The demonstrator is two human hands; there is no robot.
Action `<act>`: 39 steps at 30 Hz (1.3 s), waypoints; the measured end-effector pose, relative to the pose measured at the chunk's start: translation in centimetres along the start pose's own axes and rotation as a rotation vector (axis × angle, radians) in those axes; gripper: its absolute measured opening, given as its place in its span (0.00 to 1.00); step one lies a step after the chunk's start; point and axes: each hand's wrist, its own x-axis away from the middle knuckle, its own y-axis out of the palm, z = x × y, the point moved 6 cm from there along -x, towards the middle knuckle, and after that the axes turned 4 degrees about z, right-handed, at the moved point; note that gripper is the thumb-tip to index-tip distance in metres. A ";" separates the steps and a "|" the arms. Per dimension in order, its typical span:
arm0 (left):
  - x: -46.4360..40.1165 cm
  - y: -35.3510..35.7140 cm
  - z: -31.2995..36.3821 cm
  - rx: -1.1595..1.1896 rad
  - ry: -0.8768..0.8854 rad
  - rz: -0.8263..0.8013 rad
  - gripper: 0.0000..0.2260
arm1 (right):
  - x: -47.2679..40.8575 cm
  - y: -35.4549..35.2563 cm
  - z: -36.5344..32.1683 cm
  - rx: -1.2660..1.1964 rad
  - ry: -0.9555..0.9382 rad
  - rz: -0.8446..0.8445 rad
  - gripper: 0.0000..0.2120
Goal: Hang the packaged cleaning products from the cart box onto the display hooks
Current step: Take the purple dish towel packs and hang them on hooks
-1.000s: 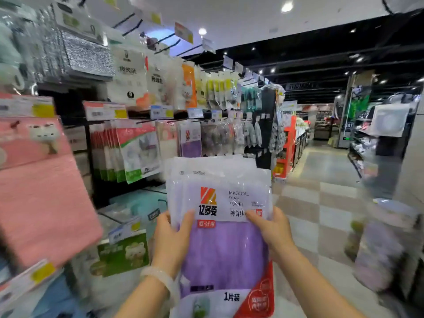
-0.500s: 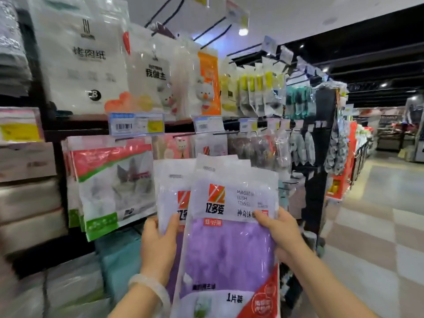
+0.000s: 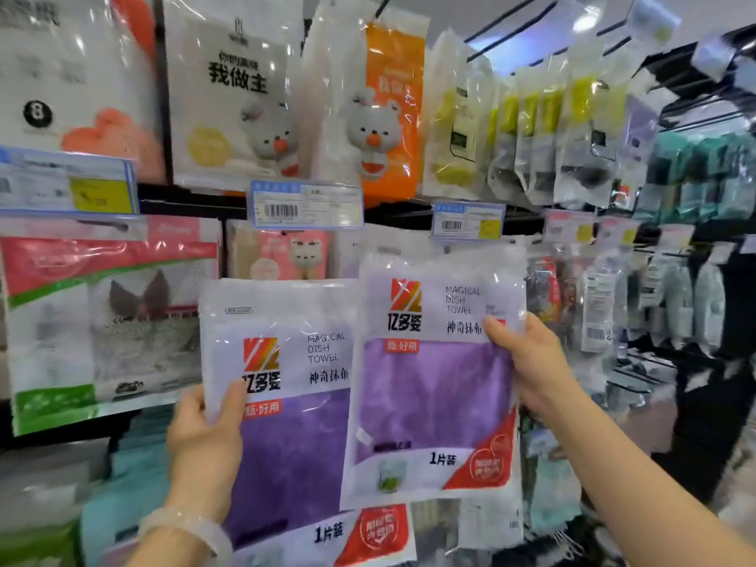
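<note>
two purple dish towel packs were up in front of the display, centre of the frame. left hand [image 3: 204,439] gripped the lower-left pack [image 3: 286,403] at its left edge, thumb curled over the front. right hand [image 3: 532,362] pinched the upper-right pack [image 3: 433,370] at its right edge, thumb on the front near the label, and held it higher, overlapping the other pack's right side. a pale bracelet [image 3: 188,525] sat on the left wrist at lower left.

the upper-right pack's top edge was just below the price tag [image 3: 468,222] right of centre, near the middle row of hooks. the hook itself and the pack's hang hole were too blurred to make out. the cart box wasn't in view.

step in hand, as i judged it: hanging the right-hand pack, with the left-hand one waiting its turn. next move probably needed the hang hole lined up with the hook tip under that tag, then the pack slid back along the hook. other hanging stock filled the rest: a bear-print pack [image 3: 233,96] at upper centre, yellow sponge packs [image 3: 527,133] at upper right, a red-and-green pack [image 3: 102,321] at mid left.
</note>
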 end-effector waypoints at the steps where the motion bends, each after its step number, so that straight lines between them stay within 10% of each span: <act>1: 0.4 0.1 -0.1 0.004 -0.008 0.013 0.06 | -1.1 -0.1 -0.2 0.001 -0.004 -0.006 0.09; 13: -0.8 -1.2 2.5 -0.140 0.123 0.112 0.10 | -5.5 0.5 1.8 -0.049 0.077 0.038 0.07; 22: -1.9 -4.7 2.9 -0.090 0.131 0.120 0.06 | -11.4 4.5 0.9 0.489 -0.162 0.068 0.05; 32: -0.8 -3.7 2.2 0.058 0.062 0.001 0.03 | -8.4 6.3 5.0 0.704 -0.153 0.223 0.32; 35: -0.5 -2.1 1.9 0.035 0.058 -0.023 0.04 | -4.6 7.1 4.6 0.460 -0.151 0.052 0.13; 39: 0.6 0.6 1.9 -0.007 0.093 -0.038 0.07 | 1.0 9.1 6.2 0.389 0.082 -0.294 0.15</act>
